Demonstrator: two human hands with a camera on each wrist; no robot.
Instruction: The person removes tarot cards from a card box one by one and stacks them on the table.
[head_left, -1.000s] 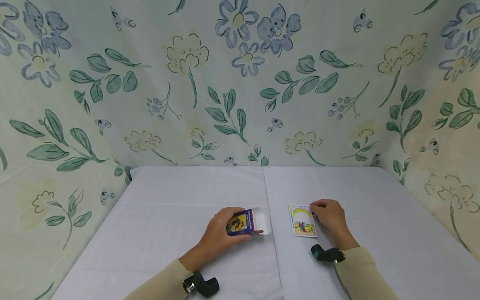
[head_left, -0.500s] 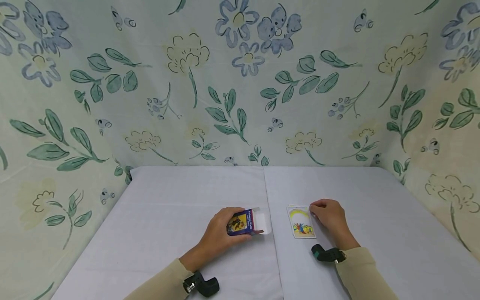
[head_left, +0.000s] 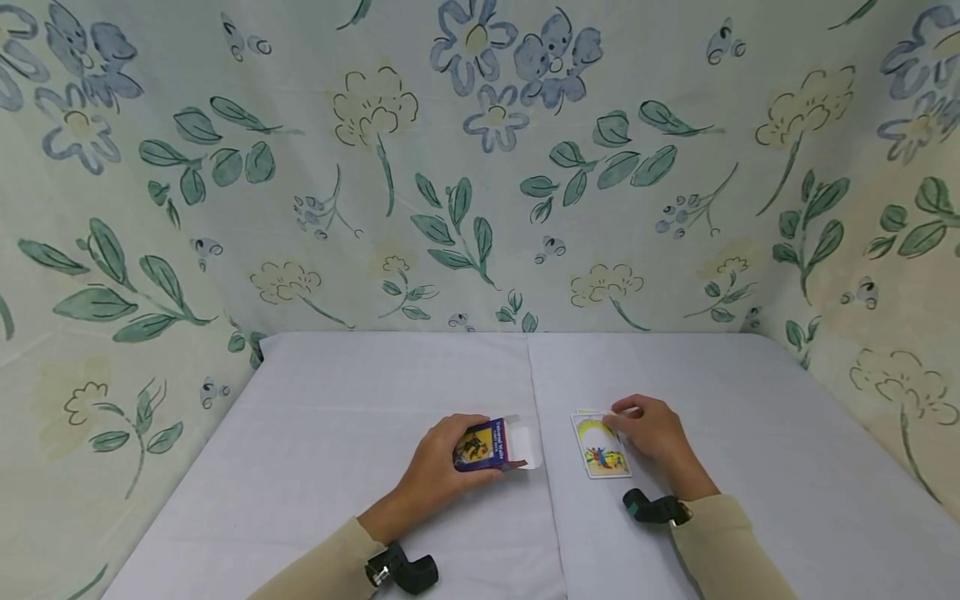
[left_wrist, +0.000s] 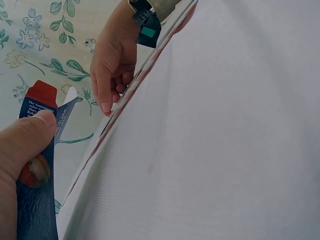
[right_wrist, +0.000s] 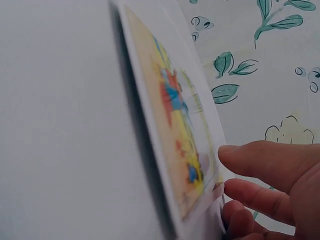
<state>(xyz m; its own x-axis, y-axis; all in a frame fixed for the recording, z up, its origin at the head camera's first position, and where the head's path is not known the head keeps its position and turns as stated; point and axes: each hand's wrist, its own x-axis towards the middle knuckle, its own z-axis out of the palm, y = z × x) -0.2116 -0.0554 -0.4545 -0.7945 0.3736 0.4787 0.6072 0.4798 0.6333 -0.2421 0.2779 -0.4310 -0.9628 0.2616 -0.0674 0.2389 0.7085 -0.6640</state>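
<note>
In the head view my left hand holds a small blue tarot card box with its white end flap open, facing right. The left wrist view shows the thumb pressed along the box's printed side below a red flap. To the right of the box a small stack of tarot cards lies face up, slightly fanned. My right hand is at the stack's far right corner. In the right wrist view its thumb lies at the top card's edge, with curled fingers beside the lower cards.
A white cloth with a seam covers the table. Floral fabric hangs behind and along both sides. A dark camera is strapped at each wrist, the right one just below the cards.
The top card has slid slightly left and toward me, so the stack is more fanned. My right hand has shifted left over its corner. The left hand and box have stayed still.
</note>
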